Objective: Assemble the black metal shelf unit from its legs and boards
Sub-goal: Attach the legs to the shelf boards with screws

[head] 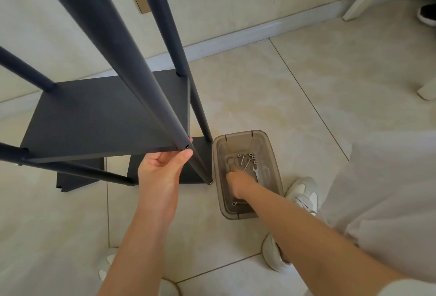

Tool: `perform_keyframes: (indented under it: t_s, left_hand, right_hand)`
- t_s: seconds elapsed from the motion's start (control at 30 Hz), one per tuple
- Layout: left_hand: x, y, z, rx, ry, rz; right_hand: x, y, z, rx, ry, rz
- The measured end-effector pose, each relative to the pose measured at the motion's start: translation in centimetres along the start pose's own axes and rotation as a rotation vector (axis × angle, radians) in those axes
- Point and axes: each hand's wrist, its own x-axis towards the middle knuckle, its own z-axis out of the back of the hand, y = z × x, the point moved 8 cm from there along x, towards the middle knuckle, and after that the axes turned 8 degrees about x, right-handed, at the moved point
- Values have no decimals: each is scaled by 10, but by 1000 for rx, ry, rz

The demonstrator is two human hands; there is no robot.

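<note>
Finds the black shelf unit partly built at left, with left hand gripping the upper board at its near right corner by a seemingly unfilled screw hole, and right hand, grip unclear, reaching among screws in the plastic bin just right.

the box stands on the floor just right of the shelf unit. in it lie screws, a wrench and the right hand. the left hand holds the front corner of the board.
</note>
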Motion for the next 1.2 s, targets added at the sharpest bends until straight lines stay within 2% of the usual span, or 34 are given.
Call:
perform_keyframes:
  t_s: [0.47,0.57,0.67,0.8,1.0,1.1,1.2]
  left_hand:
    - [-3,0,-1,-32,-3,3]
    - [-2,0,-2,-42,2,3]
    - [-1,1,-2,-49,10,-1]
    - [-1,1,-1,-74,10,-2]
    - [2,6,-1,-83,-6,9]
    - [2,7,-1,-90,2,-1]
    - [2,9,0,-97,1,-8]
  right_hand:
    - [-2,-13,-20,-169,46,-41]
    - [-3,-12,-17,-218,28,-13]
    - [-8,-13,-9,-166,-27,-8]
    - [-20,-22,-2,153,-163,-128]
    - [-54,-23,23,965,-572,-328]
    - [-81,0,55,1229,-735,-251]
    - [-118,31,94,1357,-835,-88]
